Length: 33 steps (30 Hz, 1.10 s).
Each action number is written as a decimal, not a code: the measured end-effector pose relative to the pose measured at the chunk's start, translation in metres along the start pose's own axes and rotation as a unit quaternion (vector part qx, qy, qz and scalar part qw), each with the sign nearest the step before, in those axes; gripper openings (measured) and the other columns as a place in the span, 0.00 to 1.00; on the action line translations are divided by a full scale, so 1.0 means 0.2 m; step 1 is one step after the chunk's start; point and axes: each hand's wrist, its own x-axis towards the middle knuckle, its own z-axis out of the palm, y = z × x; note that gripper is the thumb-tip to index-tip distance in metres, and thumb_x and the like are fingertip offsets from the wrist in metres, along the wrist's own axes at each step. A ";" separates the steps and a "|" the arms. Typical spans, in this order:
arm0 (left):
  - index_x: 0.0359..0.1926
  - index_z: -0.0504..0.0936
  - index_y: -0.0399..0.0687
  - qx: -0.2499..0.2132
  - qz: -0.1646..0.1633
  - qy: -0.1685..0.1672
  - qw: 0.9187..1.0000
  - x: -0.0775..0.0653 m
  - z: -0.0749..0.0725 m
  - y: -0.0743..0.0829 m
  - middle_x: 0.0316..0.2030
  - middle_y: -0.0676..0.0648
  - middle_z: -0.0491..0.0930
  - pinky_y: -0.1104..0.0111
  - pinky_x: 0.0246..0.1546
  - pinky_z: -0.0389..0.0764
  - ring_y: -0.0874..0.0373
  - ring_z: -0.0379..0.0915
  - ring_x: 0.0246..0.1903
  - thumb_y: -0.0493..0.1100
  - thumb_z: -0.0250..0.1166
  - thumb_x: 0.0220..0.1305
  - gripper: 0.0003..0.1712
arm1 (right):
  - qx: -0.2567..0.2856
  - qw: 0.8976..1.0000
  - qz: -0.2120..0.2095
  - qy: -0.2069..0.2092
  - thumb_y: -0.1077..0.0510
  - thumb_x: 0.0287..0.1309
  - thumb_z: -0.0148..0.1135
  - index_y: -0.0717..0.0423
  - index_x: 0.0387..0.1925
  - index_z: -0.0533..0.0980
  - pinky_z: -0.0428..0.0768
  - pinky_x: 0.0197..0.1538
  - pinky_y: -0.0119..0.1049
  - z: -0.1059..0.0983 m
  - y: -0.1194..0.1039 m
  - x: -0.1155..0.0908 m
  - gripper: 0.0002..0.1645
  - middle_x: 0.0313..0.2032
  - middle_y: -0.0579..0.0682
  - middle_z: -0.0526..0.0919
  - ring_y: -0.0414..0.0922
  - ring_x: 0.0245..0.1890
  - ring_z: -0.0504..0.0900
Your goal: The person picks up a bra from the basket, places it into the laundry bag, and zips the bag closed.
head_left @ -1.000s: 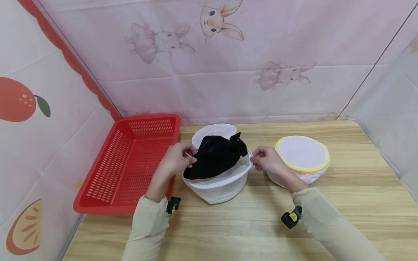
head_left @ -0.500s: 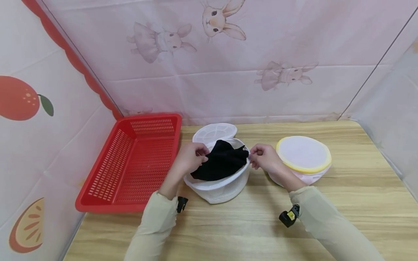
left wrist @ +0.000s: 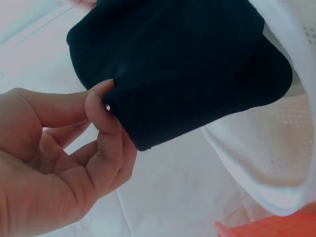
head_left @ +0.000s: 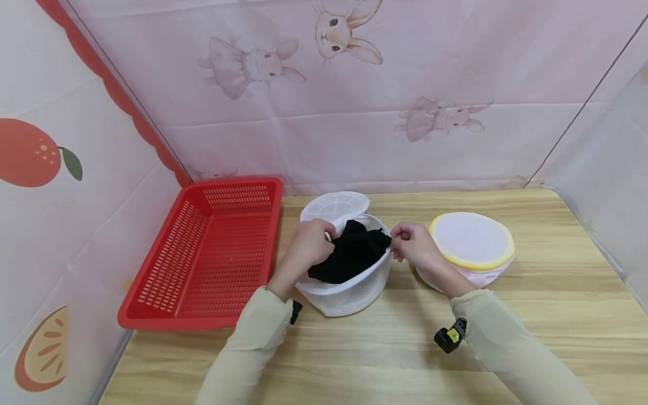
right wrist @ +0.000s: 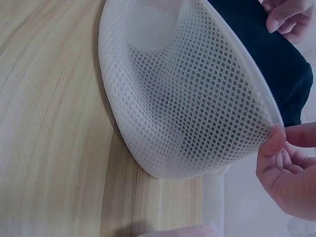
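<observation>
A white mesh laundry bag [head_left: 349, 301] stands on the table with its round lid [head_left: 336, 206] flipped back behind it. Inside its mouth lies a piece of thin black cloth [head_left: 354, 253], partly over the near side. My left hand [head_left: 310, 243] pinches the cloth's edge between thumb and index finger, as the left wrist view shows close up, where the cloth [left wrist: 187, 74] hangs flat and folded. At the bag's right side my right hand [head_left: 412, 244] pinches the rim. Its thumb and fingertip meet on the zipped edge [right wrist: 259, 81] in the right wrist view.
A red slotted plastic basket [head_left: 233, 253] stands to the left, close to my left forearm. Right of my right hand sits a pinkish round bag [head_left: 473, 242] with a yellow-edged lid. A pink rabbit-print sheet [head_left: 354, 140] covers the wall behind the wooden table [head_left: 379, 360].
My left hand has moved right and in over the bag, drawing the black cloth's left part inward. The cloth has sunk lower into the bag. My right hand stays at the rim.
</observation>
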 end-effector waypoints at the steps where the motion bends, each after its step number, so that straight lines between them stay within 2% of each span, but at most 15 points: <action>1: 0.23 0.82 0.46 0.004 0.000 0.001 1.000 0.00 0.01 0.00 0.18 0.51 0.76 0.64 0.30 0.70 0.53 0.71 0.27 0.30 0.59 0.42 0.08 | 0.002 1.000 0.000 0.003 0.75 0.51 0.47 0.72 0.30 0.69 0.72 0.20 0.28 0.00 0.00 0.00 0.05 0.18 0.50 0.72 0.40 0.16 0.71; 8: 0.19 0.79 0.46 0.027 0.006 0.003 1.000 0.02 0.05 0.02 0.16 0.51 0.73 0.64 0.30 0.69 0.51 0.70 0.27 0.30 0.60 0.40 0.07 | 0.009 1.000 -0.003 0.018 0.74 0.52 0.50 0.71 0.28 0.69 0.72 0.19 0.28 0.00 0.00 0.00 0.00 0.17 0.49 0.72 0.39 0.15 0.71; 14: 0.13 0.71 0.47 0.051 0.018 0.007 0.999 0.03 0.12 0.01 0.13 0.54 0.62 0.67 0.24 0.64 0.54 0.62 0.22 0.29 0.60 0.37 0.10 | 0.000 1.000 -0.001 0.010 0.71 0.55 0.51 0.71 0.30 0.69 0.74 0.21 0.29 -0.01 -0.03 0.00 0.02 0.18 0.50 0.72 0.40 0.17 0.72; 17: 0.12 0.71 0.47 0.057 0.003 -0.007 0.998 0.05 0.15 0.00 0.12 0.54 0.62 0.67 0.26 0.64 0.55 0.63 0.22 0.30 0.61 0.39 0.11 | -0.015 1.000 -0.004 -0.002 0.71 0.56 0.52 0.71 0.31 0.70 0.75 0.23 0.31 0.00 -0.04 0.00 0.03 0.19 0.50 0.74 0.41 0.18 0.73; 20: 0.15 0.75 0.46 0.057 -0.013 -0.020 0.998 0.06 0.16 0.00 0.14 0.53 0.67 0.65 0.29 0.68 0.54 0.67 0.25 0.30 0.62 0.41 0.09 | -0.025 1.000 -0.004 -0.011 0.70 0.57 0.51 0.71 0.32 0.70 0.77 0.24 0.32 -0.01 -0.06 0.00 0.03 0.20 0.51 0.74 0.41 0.18 0.74; 24: 0.19 0.80 0.45 0.020 -0.037 -0.039 0.998 0.07 0.15 -0.03 0.19 0.52 0.75 0.65 0.33 0.71 0.53 0.71 0.28 0.36 0.64 0.49 0.05 | -0.031 0.999 -0.012 -0.015 0.71 0.57 0.51 0.72 0.33 0.70 0.77 0.25 0.32 -0.03 -0.07 0.00 0.04 0.19 0.51 0.74 0.41 0.18 0.74; 29: 0.28 0.83 0.43 -0.051 -0.067 -0.050 0.995 0.06 0.09 -0.08 0.26 0.49 0.79 0.68 0.30 0.73 0.55 0.72 0.28 0.42 0.62 0.58 0.08 | -0.053 0.998 -0.033 -0.016 0.71 0.57 0.51 0.74 0.32 0.70 0.78 0.24 0.31 -0.07 -0.06 0.02 0.04 0.17 0.50 0.74 0.40 0.17 0.74; 33: 0.30 0.82 0.40 -0.032 -0.093 -0.048 0.994 0.06 0.05 -0.14 0.29 0.46 0.78 0.68 0.30 0.73 0.54 0.71 0.29 0.39 0.60 0.57 0.06 | -0.062 0.997 -0.030 -0.016 0.71 0.57 0.51 0.74 0.33 0.70 0.78 0.24 0.31 -0.10 -0.05 0.02 0.05 0.17 0.51 0.73 0.41 0.18 0.74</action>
